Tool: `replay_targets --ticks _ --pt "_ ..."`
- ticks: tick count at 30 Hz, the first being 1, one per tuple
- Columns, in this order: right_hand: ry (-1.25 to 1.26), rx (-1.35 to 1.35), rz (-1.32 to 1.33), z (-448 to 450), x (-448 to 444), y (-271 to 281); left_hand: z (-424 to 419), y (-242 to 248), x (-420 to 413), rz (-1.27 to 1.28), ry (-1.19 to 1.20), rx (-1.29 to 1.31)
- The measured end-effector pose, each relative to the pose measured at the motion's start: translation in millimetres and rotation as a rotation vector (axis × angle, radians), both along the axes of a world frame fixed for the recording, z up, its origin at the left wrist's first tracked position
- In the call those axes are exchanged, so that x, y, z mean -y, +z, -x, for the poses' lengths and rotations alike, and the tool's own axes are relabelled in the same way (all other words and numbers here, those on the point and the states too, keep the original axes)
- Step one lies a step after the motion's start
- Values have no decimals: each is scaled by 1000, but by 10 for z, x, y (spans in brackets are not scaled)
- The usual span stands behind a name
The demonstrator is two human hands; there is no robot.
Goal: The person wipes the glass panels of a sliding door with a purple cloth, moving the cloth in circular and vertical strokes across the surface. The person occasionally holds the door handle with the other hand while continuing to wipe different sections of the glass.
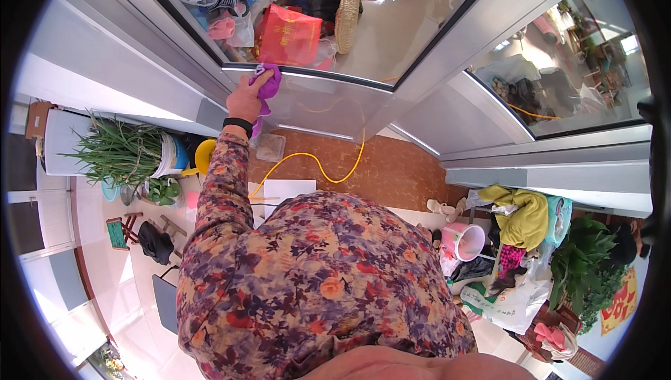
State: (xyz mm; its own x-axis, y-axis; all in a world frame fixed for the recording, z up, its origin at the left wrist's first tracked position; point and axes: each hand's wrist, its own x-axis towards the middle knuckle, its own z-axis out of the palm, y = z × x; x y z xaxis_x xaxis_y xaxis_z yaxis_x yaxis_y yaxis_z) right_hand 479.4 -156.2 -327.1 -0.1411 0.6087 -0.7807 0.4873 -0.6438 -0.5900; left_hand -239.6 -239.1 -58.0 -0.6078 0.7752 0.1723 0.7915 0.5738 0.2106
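My left hand [245, 98], with a black band at the wrist, presses a purple cloth [268, 85] against the lower left corner of a glass door pane, at the black seal above the metal lower panel [325, 102]. Part of the cloth hangs below the fingers. Behind the glass, close to the cloth, stands a red paper bag [290, 37] among bags and clothing. My right hand is out of view; on that side the floral garment covers the view.
A yellow cable [341, 180] crosses the brown floor by a clear plastic box [271, 148]. At left are a bucket of green onions [131, 147] and a yellow dipper [204, 156]. At right stand a pink bucket [468, 241], piled clothes [519, 215] and leafy plants [579, 259].
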Motion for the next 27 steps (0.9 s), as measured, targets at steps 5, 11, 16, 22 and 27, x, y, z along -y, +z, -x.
replay_targets --ticks 5,11,16,22,27 --pt "105 126 -74 -33 0 -96 376 -76 283 33 213 -27" --pt "135 159 -103 -80 24 -186 761 -1 551 136 398 -46" --pt "175 206 -157 -127 74 -252 597 -299 386 2 435 19" --pt "71 115 5 298 -132 368 -243 -787 -95 -14 139 236" --pt "-95 10 26 417 -250 838 -1154 -547 -765 -378 -109 437"
